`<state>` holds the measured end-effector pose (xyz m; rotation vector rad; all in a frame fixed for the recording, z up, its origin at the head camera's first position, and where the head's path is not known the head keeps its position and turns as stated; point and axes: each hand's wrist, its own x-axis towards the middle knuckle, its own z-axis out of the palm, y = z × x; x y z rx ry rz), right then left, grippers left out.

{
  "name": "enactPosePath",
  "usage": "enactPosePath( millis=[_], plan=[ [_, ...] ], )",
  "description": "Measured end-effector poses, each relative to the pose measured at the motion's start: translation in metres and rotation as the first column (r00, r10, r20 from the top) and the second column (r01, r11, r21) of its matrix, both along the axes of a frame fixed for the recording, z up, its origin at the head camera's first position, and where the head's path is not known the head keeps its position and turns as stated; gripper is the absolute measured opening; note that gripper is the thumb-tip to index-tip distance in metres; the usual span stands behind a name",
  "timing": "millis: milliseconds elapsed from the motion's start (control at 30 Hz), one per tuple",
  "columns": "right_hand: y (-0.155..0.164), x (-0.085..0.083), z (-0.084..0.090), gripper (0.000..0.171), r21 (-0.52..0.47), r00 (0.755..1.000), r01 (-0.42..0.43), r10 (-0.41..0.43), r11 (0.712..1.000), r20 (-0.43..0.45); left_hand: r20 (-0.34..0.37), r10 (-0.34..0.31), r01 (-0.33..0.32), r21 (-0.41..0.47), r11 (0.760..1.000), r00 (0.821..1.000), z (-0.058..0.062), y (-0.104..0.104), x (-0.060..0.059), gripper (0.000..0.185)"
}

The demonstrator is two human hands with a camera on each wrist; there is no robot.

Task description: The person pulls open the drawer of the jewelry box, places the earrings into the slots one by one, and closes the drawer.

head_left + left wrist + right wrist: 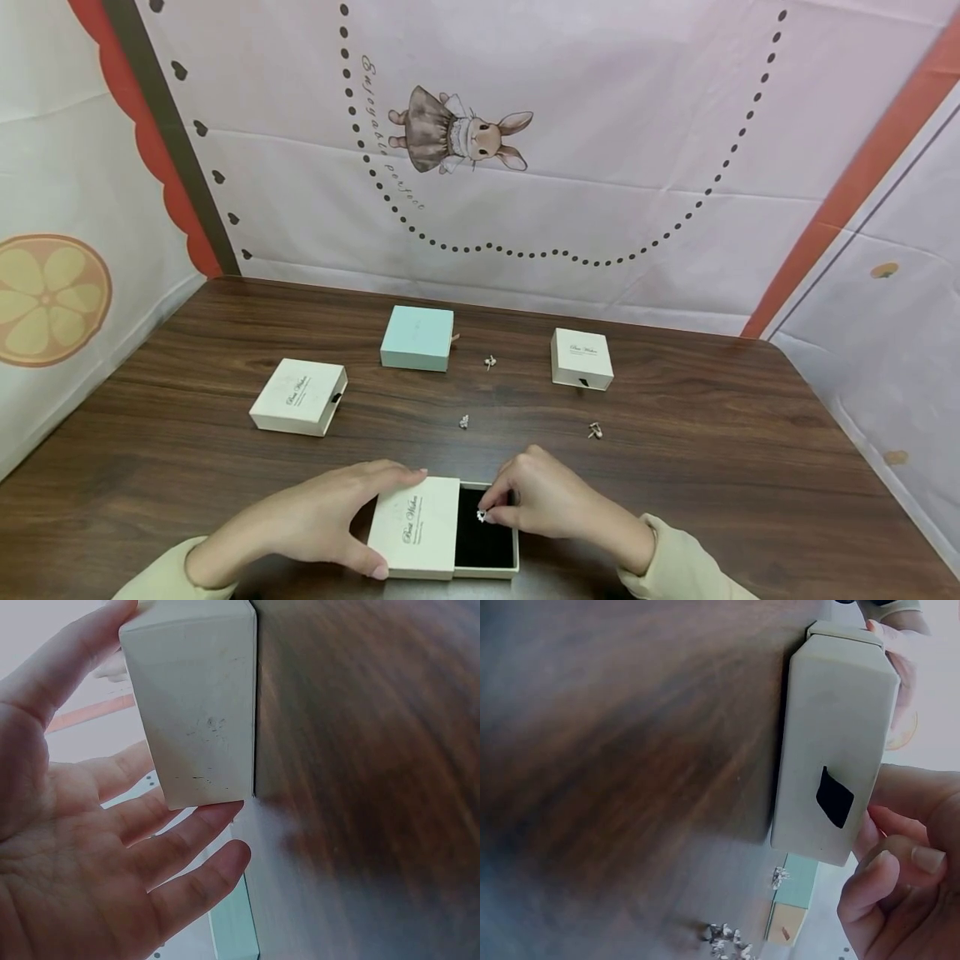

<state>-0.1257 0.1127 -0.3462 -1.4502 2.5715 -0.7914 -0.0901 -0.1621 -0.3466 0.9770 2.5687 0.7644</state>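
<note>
A cream jewelry box (417, 529) with "Best Wishes" lettering lies at the front of the table. Its drawer (486, 572) is pulled partly out to the right, showing a black lining. My left hand (318, 514) holds the sleeve of the box, thumb at the near edge and fingers at the far edge. Over the black lining, my right hand (551, 500) pinches a small silvery earring (482, 516) between thumb and fingertips. In the right wrist view, a black pull tab (835, 798) sticks out of the drawer's end.
Beyond the hands lie small silvery earrings, one cluster (463, 422) in the middle, another (595, 431) to the right and one (490, 362) farther back. A cream box (298, 397) stands left, a mint-green box (417, 337) at the back, a smaller cream box (582, 358) back right.
</note>
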Motion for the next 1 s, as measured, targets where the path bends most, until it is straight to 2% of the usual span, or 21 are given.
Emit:
enactPosePath(
  millis=[200, 400, 467, 600, 700, 833, 1000],
  plan=[
    [-0.001, 0.000, 0.000, 0.006, 0.011, 0.999, -0.019, 0.019, 1.000, -0.045, 0.012, 0.006, -0.006, 0.000, 1.000, 1.000, 0.001, 0.000, 0.001, 0.083],
    [-0.002, 0.000, 0.002, 0.005, 0.061, 0.991, -0.026, 0.034, 0.998, -0.126, 0.009, 0.015, -0.015, -0.003, 1.000, 1.000, 0.002, 0.000, 0.001, 0.082],
    [-0.002, -0.001, 0.002, 0.005, 0.056, 0.993, -0.031, 0.037, 0.998, -0.112, 0.012, 0.019, -0.019, -0.006, 1.000, 1.000, 0.002, 0.000, 0.000, 0.082],
    [0.003, -0.003, 0.001, 0.006, 0.000, 1.000, -0.014, 0.014, 1.000, 0.007, 0.006, 0.014, -0.014, -0.007, 1.000, 1.000, 0.002, 0.001, 0.000, 0.082],
    [0.009, -0.005, 0.002, 0.006, -0.043, 0.991, 0.031, -0.026, 0.999, 0.128, -0.003, 0.012, -0.012, -0.009, 1.000, 1.000, 0.002, 0.001, 0.001, 0.082],
    [0.017, -0.006, 0.003, 0.008, -0.087, 0.956, 0.087, -0.059, 0.992, 0.287, -0.022, 0.003, -0.003, -0.003, 1.000, 1.000, 0.001, 0.001, 0.001, 0.082],
    [0.025, -0.007, 0.005, 0.012, -0.109, 0.888, 0.169, -0.104, 0.979, 0.447, -0.016, 0.005, -0.005, -0.003, 1.000, 1.000, 0.001, 0.001, 0.000, 0.083]
  ],
)
